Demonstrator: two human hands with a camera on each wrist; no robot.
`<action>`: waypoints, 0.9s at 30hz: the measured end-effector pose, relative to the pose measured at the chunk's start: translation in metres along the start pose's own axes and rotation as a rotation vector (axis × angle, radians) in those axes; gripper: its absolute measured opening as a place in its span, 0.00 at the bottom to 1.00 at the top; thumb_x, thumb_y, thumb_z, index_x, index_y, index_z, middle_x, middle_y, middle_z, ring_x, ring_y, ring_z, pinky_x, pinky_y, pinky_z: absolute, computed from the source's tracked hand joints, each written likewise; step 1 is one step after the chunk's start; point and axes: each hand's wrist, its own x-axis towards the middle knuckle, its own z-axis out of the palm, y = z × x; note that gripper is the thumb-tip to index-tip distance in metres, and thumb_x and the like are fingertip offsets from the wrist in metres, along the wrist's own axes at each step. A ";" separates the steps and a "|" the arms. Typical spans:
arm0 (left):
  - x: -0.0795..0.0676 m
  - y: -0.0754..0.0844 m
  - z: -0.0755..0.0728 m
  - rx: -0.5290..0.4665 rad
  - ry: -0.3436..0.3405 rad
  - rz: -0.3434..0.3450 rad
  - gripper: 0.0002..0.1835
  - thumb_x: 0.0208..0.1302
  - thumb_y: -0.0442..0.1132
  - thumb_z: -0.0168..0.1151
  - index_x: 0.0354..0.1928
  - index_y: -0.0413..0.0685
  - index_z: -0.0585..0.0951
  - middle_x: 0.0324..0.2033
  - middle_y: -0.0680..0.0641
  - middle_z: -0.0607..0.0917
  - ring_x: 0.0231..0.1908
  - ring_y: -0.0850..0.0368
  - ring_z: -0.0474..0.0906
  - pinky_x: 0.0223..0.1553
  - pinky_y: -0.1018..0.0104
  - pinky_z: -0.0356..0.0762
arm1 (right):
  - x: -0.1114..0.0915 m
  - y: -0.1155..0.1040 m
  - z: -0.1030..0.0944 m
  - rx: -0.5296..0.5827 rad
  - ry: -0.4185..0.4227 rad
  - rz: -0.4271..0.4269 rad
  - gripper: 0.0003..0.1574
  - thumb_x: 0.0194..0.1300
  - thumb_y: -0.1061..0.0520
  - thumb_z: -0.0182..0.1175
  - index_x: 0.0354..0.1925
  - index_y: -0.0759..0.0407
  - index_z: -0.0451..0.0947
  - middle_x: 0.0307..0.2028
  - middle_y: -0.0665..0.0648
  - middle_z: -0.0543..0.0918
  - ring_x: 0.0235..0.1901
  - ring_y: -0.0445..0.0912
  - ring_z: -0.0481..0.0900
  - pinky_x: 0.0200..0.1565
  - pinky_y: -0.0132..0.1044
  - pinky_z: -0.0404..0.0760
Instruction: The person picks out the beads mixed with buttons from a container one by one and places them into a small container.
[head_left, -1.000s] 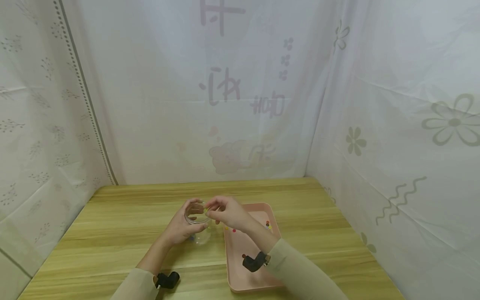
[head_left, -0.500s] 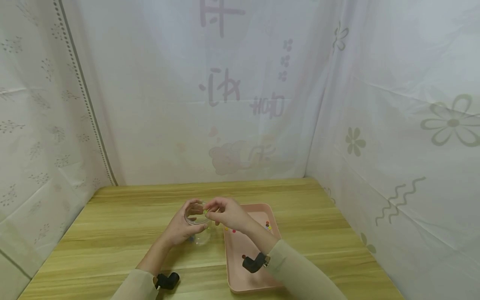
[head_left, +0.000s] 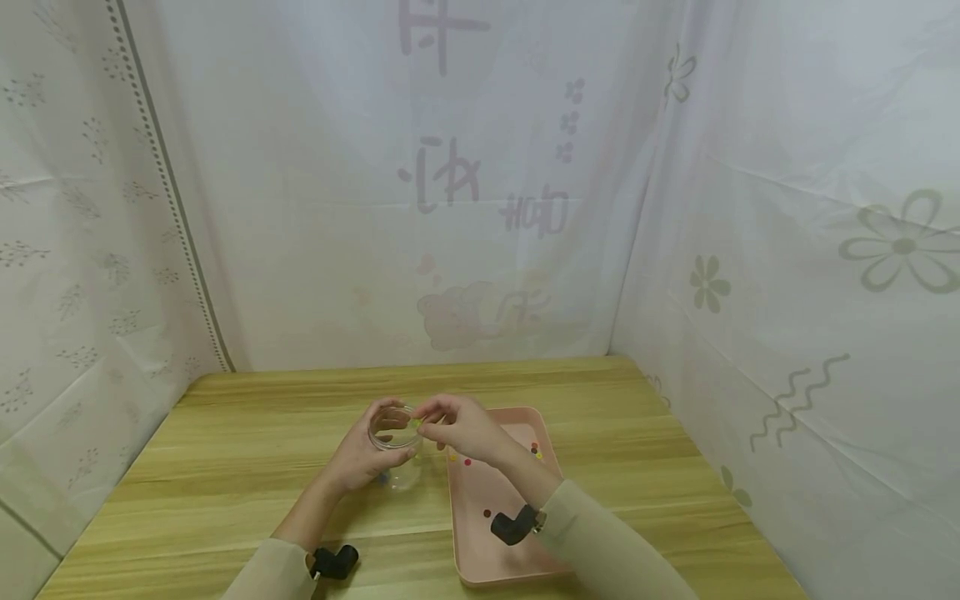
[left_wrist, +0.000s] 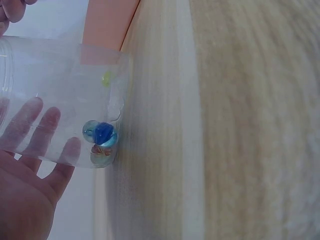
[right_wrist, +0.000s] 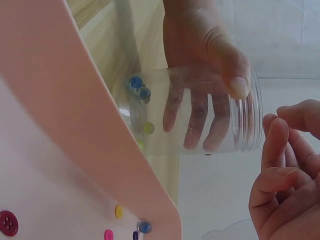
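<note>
My left hand (head_left: 367, 450) holds a clear jar (head_left: 396, 435) tilted, its mouth toward the right hand. In the left wrist view, blue and reddish glass marbles (left_wrist: 103, 134) lie near the jar's bottom. A yellow-green marble (right_wrist: 149, 128) shows inside the jar in the right wrist view. At the jar's rim, my right hand (head_left: 463, 429) pinches a small yellow-green marble (head_left: 417, 423), seen at the fingertips in the head view. In the right wrist view those fingertips (right_wrist: 275, 127) meet just outside the mouth and largely hide what is between them.
Right of the jar lies a shallow pink tray (head_left: 467, 575). It holds several small pieces, among them a dark red button (right_wrist: 8, 223), a yellow button (right_wrist: 118, 211), a pink button (right_wrist: 108, 234) and a blue marble (right_wrist: 144, 227). Patterned curtains (head_left: 337, 208) surround the wooden table (head_left: 300, 400).
My right hand has shifted slightly right, away from the jar's mouth, and the yellow-green spot at its fingertips has moved likewise. The left hand and jar stay nearly still.
</note>
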 end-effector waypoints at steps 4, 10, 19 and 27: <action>-0.001 0.001 0.000 -0.003 0.001 -0.008 0.43 0.68 0.40 0.79 0.78 0.47 0.64 0.71 0.35 0.78 0.71 0.35 0.75 0.73 0.31 0.72 | 0.000 0.000 -0.001 0.001 -0.001 0.003 0.15 0.78 0.53 0.67 0.60 0.53 0.87 0.45 0.55 0.89 0.32 0.44 0.84 0.36 0.37 0.83; 0.000 0.002 -0.001 0.010 0.009 -0.004 0.44 0.68 0.40 0.79 0.79 0.44 0.64 0.70 0.35 0.79 0.71 0.35 0.75 0.72 0.31 0.73 | 0.000 0.006 -0.010 0.016 0.024 0.023 0.19 0.79 0.52 0.66 0.62 0.59 0.85 0.47 0.57 0.87 0.34 0.47 0.83 0.36 0.36 0.82; 0.001 0.001 -0.001 0.005 0.016 0.009 0.43 0.67 0.38 0.79 0.78 0.44 0.65 0.69 0.32 0.79 0.71 0.33 0.75 0.71 0.30 0.73 | -0.003 0.028 -0.035 0.006 0.104 0.030 0.16 0.80 0.54 0.65 0.61 0.56 0.86 0.50 0.69 0.89 0.33 0.48 0.84 0.27 0.32 0.76; 0.001 0.001 0.000 0.001 0.019 0.010 0.43 0.66 0.37 0.80 0.77 0.45 0.66 0.69 0.32 0.80 0.71 0.32 0.75 0.71 0.29 0.73 | -0.005 0.048 -0.049 -0.015 0.173 0.113 0.16 0.79 0.53 0.67 0.61 0.52 0.86 0.50 0.61 0.90 0.36 0.60 0.86 0.32 0.37 0.77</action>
